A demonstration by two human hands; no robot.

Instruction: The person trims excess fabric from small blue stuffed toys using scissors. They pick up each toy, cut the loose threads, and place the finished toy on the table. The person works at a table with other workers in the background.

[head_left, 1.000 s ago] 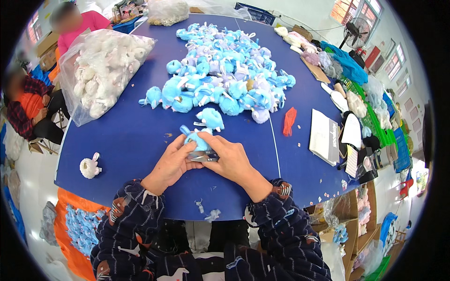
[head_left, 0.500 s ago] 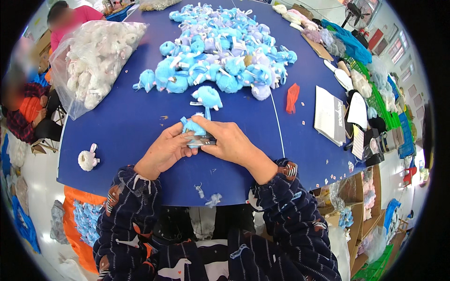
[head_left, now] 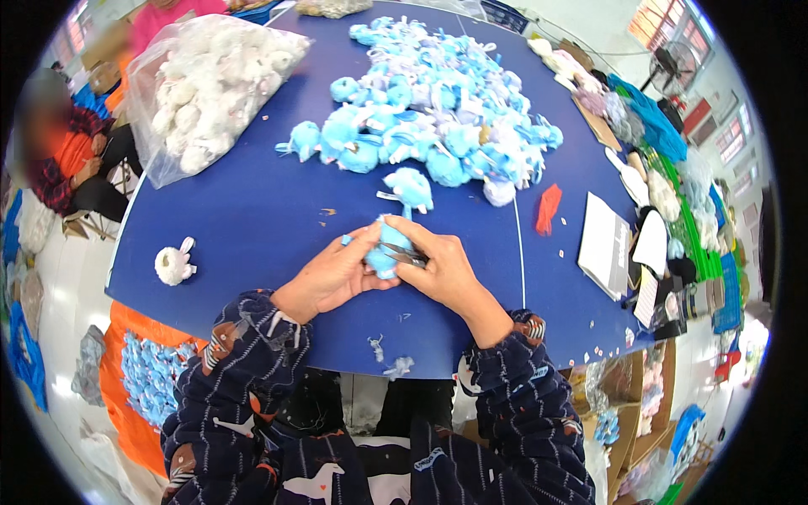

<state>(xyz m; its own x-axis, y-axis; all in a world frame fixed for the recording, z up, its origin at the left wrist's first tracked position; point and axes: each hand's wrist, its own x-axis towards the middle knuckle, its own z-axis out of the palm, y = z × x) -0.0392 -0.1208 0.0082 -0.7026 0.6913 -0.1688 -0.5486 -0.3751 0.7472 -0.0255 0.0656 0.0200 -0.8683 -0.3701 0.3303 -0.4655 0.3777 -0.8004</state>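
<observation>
My left hand (head_left: 330, 276) is closed around a small blue plush toy (head_left: 381, 263) above the near middle of the table. In my right hand (head_left: 448, 271) is a pair of dark metal thread snips (head_left: 407, 255), its tip lying against the plush. The right fingertips also touch the top of the toy. Just beyond my hands lies another blue plush toy (head_left: 409, 187) with a white ribbon tag. Farther back spreads a large pile of blue and lilac plush toys (head_left: 446, 167). Off to the left sits a small white plush piece (head_left: 173, 264) with a loop.
A clear bag (head_left: 220, 97) of white plush stands at the far left of the blue table (head_left: 252, 215). Red fabric (head_left: 548, 209) and a notebook (head_left: 601, 252) lie on the right. Fluff scraps (head_left: 398, 368) rest by the near edge. A person (head_left: 80, 164) sits at left.
The plush has been turned in my hands, so its round blue side faces up. The snips now lie across that side. The whole view has shifted slightly.
</observation>
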